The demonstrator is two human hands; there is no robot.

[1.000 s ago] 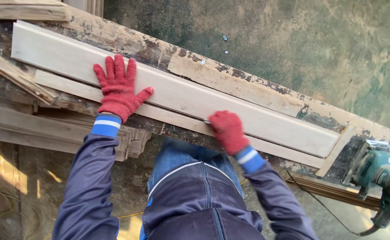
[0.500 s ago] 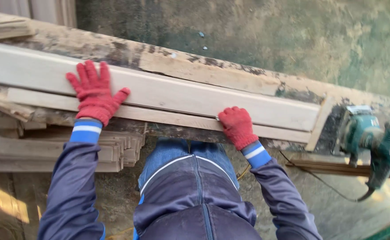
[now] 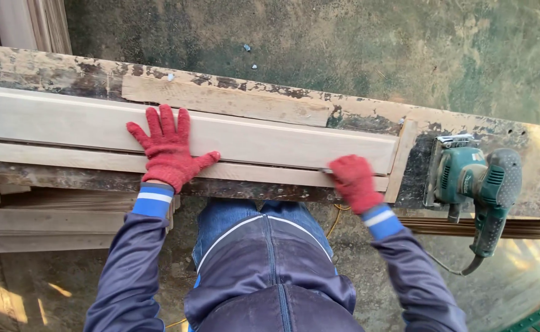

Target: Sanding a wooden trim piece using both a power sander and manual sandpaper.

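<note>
Weathered workbench (image 3: 61,71) over concrete floor (image 3: 344,43)

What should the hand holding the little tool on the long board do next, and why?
Probably draw the right hand a little further along the seam toward the board's end. It grips a small tool, mostly hidden, at the line between the wide pale board and the narrow strip, with some seam left ahead. The left hand lies flat on the board, steadying it.

We see our right hand (image 3: 355,182) has slid along the thin strip (image 3: 98,158) to the wide board (image 3: 251,138)'s right end, nearer the green power saw (image 3: 476,184); our left hand (image 3: 168,147) sits farther right too.
</note>
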